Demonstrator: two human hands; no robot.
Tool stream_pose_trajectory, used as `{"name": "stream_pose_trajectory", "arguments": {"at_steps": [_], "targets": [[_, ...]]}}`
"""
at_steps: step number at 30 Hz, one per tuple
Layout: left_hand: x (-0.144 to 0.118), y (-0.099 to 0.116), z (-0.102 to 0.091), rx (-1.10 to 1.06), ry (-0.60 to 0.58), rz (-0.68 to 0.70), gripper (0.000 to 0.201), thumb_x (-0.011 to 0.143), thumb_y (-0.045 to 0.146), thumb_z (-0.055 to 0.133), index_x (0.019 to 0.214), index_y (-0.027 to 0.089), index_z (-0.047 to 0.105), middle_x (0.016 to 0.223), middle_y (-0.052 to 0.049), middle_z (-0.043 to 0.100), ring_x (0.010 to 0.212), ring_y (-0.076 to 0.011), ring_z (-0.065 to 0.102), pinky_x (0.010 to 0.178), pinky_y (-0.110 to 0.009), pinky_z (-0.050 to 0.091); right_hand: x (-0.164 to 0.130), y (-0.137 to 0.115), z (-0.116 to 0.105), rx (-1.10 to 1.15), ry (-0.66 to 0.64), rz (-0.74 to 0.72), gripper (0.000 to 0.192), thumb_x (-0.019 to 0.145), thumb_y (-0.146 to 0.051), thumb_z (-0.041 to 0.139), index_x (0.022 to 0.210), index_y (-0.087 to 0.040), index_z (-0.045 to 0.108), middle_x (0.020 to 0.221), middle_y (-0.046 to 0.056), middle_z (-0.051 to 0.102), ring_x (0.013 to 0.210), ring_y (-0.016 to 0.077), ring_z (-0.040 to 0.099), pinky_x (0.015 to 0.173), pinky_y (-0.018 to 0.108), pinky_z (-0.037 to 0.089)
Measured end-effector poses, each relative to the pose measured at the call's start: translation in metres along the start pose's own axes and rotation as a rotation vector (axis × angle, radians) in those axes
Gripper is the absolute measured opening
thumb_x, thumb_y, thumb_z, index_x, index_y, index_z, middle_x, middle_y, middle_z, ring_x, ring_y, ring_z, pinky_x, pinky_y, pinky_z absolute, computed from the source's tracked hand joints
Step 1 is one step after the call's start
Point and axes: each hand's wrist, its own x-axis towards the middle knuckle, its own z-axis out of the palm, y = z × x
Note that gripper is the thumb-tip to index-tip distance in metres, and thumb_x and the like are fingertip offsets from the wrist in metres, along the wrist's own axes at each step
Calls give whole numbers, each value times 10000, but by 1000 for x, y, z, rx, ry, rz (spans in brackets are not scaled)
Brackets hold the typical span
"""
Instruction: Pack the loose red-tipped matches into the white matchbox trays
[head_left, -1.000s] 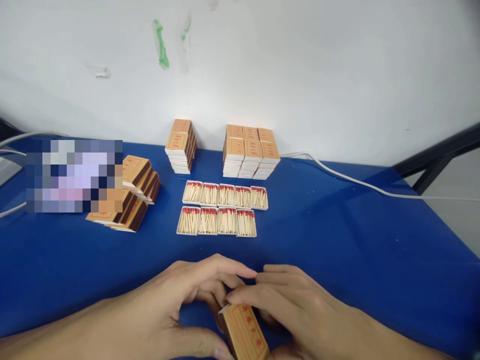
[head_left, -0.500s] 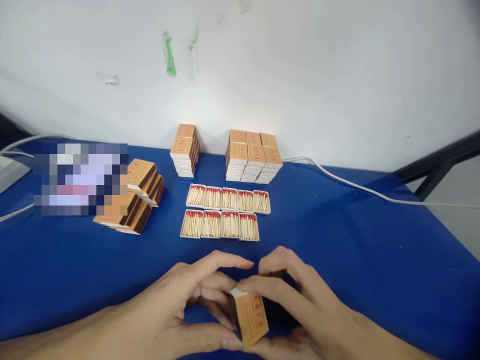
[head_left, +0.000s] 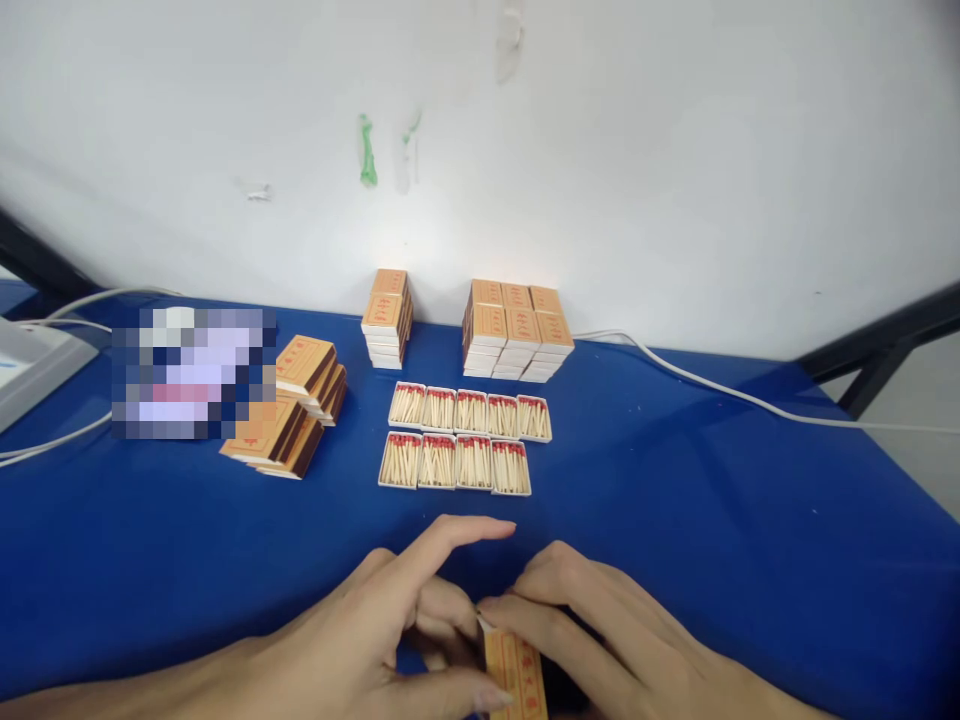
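Low at the front edge of the view, a matchbox (head_left: 517,668) with an orange label is held between both hands. My left hand (head_left: 427,620) grips its left side, thumb on the label and index finger stretched out above. My right hand (head_left: 592,620) is closed on its far end and right side, fingers bent over it. The box's lower part is cut off by the frame. Beyond the hands lie two rows of open match trays full of red-tipped matches, a front row (head_left: 437,488) and a back row (head_left: 470,410).
Against the white wall stand a smaller stack of matchboxes (head_left: 386,315) and a wider one (head_left: 517,330). A loose pile of matchboxes (head_left: 289,410) is at left, beside a blurred-out object (head_left: 191,375). A white cable (head_left: 712,392) crosses the blue table (head_left: 697,500) at right.
The view has tilted up and shifted left, so the table things sit lower and further right. The matchbox has turned more upright in the hands and partly left the frame.
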Motion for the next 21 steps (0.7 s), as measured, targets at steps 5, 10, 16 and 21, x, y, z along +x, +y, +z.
{"name": "stream_pose_trajectory", "arguments": {"at_steps": [5, 10, 16, 21], "targets": [[3, -5, 4, -78, 43, 34, 819, 1024, 421, 840, 1731, 384, 429, 1101, 16, 890, 997, -195, 841, 951, -310, 634, 6, -3, -2, -99, 18, -43, 338, 1243, -416, 517, 1374, -138, 658, 998, 81, 822, 947, 225, 847, 864, 314, 721], [5, -15, 4, -113, 73, 26, 864, 985, 351, 874, 1730, 386, 438, 1101, 13, 897, 966, -179, 842, 877, -264, 646, 16, -7, -10, -189, -20, -69, 243, 1215, -202, 488, 1331, -128, 688, 939, 58, 828, 857, 207, 853, 852, 314, 736], [9, -14, 2, -184, 206, 150, 798, 964, 324, 876, 1659, 346, 485, 1024, 18, 893, 889, -170, 870, 838, -248, 676, 29, -5, -11, -252, 25, -66, 375, 1241, -398, 528, 1367, -93, 708, 970, 96, 852, 897, 217, 864, 880, 315, 741], [9, -1, -4, -188, 326, 266, 578, 1019, 251, 821, 1530, 333, 565, 1017, 38, 892, 884, -130, 867, 848, -203, 674, 46, -2, -11, -180, 93, 6, 313, 1236, -339, 515, 1349, -138, 727, 1084, 120, 840, 998, 193, 854, 907, 281, 726]]}}
